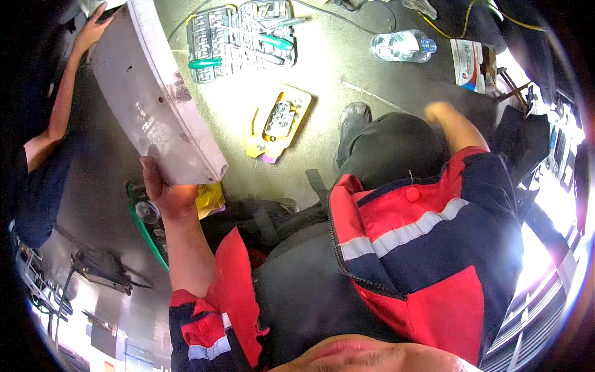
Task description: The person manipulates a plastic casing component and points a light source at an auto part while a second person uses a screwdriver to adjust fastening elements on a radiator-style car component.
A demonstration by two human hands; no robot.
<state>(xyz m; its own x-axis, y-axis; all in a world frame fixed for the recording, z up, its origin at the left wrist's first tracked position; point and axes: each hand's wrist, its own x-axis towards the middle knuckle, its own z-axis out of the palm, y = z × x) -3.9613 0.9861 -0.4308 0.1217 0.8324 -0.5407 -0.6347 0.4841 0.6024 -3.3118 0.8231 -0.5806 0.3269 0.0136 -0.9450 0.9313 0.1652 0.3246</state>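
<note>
A long, curved pale-grey panel (145,87) slants across the upper left, scuffed and dusty, with a small hole near its dark-stained edge. My left hand (170,189) grips its near end, thumb on the upper face and the fingers mostly hidden beneath. Another person's hand (93,31) holds the far end. My right hand (439,113) is beside my bent right knee, away from the panel; its fingers do not show clearly. On the floor between the panel and my foot lies a yellow package (290,118) with a clear window over metal parts.
An open tool case (238,43) with green-handled tools lies at the far side. To its right are a clear plastic bottle (403,46), a white carton (471,65) and a yellow cable (458,31). Near my left forearm sits a green-edged item (141,217).
</note>
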